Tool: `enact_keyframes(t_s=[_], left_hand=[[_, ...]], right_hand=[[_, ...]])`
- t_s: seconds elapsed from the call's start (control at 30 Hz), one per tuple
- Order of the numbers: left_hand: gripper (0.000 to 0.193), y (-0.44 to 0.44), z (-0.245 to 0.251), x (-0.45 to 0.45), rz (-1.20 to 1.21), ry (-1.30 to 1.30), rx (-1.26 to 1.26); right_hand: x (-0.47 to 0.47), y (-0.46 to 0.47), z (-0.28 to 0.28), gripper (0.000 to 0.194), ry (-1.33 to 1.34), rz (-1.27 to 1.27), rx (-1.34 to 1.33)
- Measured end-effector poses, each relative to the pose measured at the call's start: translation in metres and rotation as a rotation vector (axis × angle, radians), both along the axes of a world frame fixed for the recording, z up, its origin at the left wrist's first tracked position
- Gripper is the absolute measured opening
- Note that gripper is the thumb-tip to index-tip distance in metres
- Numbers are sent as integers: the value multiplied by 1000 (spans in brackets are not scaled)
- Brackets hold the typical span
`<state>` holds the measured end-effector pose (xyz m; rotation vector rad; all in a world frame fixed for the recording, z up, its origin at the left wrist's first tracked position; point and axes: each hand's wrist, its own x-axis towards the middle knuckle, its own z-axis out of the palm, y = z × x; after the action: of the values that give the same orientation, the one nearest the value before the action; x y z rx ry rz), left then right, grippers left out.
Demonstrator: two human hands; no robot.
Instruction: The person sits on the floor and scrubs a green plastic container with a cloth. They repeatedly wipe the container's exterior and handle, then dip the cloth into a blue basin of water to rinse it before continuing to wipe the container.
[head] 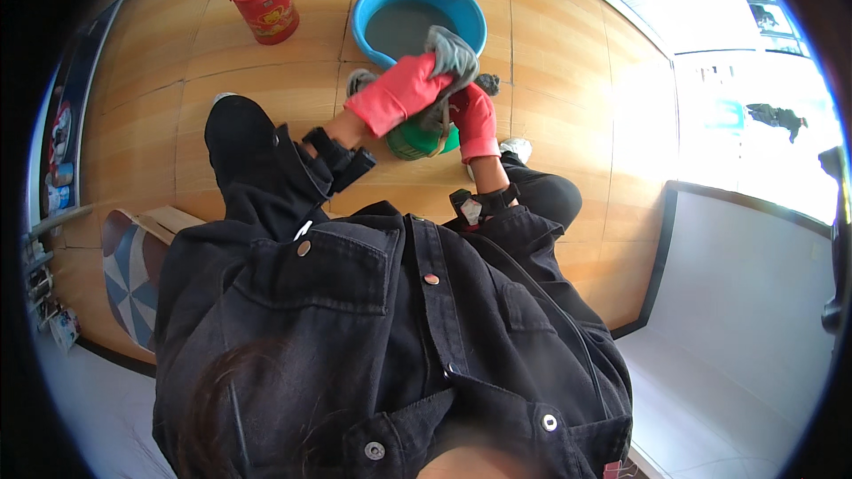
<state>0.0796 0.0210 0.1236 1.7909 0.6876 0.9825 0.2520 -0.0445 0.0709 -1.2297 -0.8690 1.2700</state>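
A wet grey cloth (454, 56) is bunched between my two pink rubber gloves, above the near rim of a blue plastic basin (474, 16) holding murky grey water (406, 23). My left hand (407, 88) grips its upper part. Just below and to the right, my right hand (475, 116) is closed around the lower part, its fingers partly hidden. A brownish strip (444, 133) hangs beneath the gloves, over a green plastic container (414, 143) between my feet. That container is mostly covered by my hands.
A red lidded bin (266, 6) stands left of the basin. Grey bundled material (359, 82) and a dark fuzzy item (488, 84) lie by my gloves. Behind my left side is a round patterned stool seat (130, 279). A bright glass doorway (719, 73) opens at right, beside a white panel (739, 266).
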Motion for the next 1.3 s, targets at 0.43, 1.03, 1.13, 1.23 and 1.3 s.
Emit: enact_keyframes(t_s=[0.43,1.03,1.13,1.23,1.3], left_hand=[[30,-66,-12,-59,-517,470,156],[52,-57,-5,-20,-113,-310,-170],[48,-50,-4,-21,-64,-174,-22],[44,-45,-7,-29,-87,-21,77],[45,-46,-12,-34,-145,-159,-81]], right_hand=[[-2,-4,16,43,326,42,67],[-31,-6,10,42,536,219,89],[-38,-4,1,49,160,195,175],[-31,3,-12,43,791,303,170],[-26,6,-24,34,684,60,34]])
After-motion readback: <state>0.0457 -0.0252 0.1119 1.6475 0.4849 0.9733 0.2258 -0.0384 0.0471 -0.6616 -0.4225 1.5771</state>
